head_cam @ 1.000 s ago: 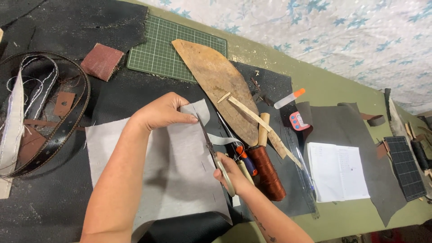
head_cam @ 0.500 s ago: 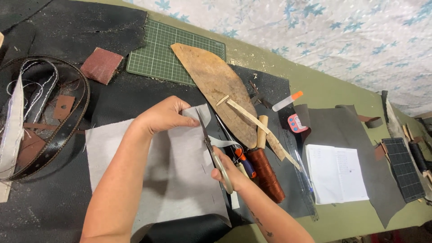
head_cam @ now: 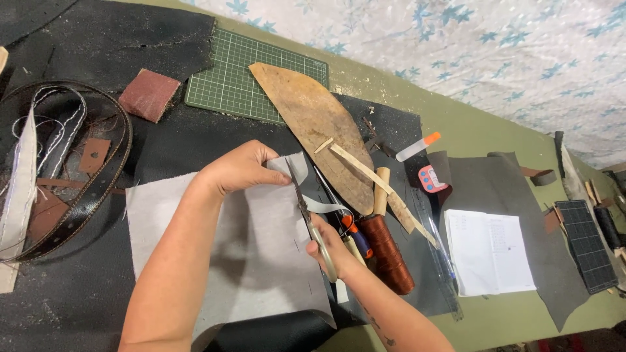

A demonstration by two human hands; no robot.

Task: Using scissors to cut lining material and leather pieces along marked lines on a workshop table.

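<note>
Scissors near the far end of a cut along the edge of a grey sheet

The step in hand looks like trimming a narrow strip off the grey sheet (head_cam: 254, 254): the right hand (head_cam: 329, 244) is closed through the handles of the scissors (head_cam: 306, 212), blades narrowly parted and pointing away from the person, tips close to the left hand (head_cam: 238, 169). The left hand pinches the sheet's far corner between thumb and curled fingers, holding it taut and slightly lifted. A pale cut strip (head_cam: 326, 207) curls off just right of the blades. Finishing the cut seems to call for a last short closing of the blades, kept clear of the left fingertips. Just right of the right hand lies a brown thread spool (head_cam: 388, 254); beyond the left hand, a green cutting mat (head_cam: 241, 75)
</note>
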